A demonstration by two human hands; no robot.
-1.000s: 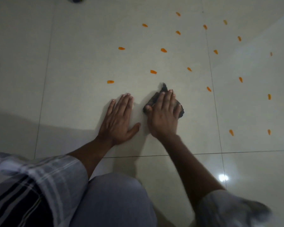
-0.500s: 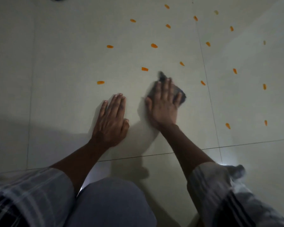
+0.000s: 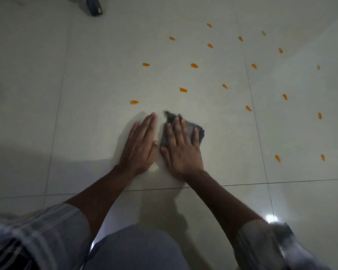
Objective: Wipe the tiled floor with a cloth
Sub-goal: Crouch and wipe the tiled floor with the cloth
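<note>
A dark crumpled cloth lies on the pale tiled floor, pressed flat under my right hand, whose fingers are spread over it. My left hand rests palm down on the bare tile right beside it, fingers together, with nothing in it. The two thumbs nearly touch. Several small orange marks, the nearest one just beyond my left fingertips, dot the floor ahead and to the right.
A small dark object sits on the floor at the far top. Dark grout lines cross the floor; one runs just behind my wrists. My knee and striped sleeves fill the bottom edge. A light glare shines at lower right.
My right hand has slid the cloth back toward me and to the left, ending close beside the left hand. The left hand stays planted on the tile.
</note>
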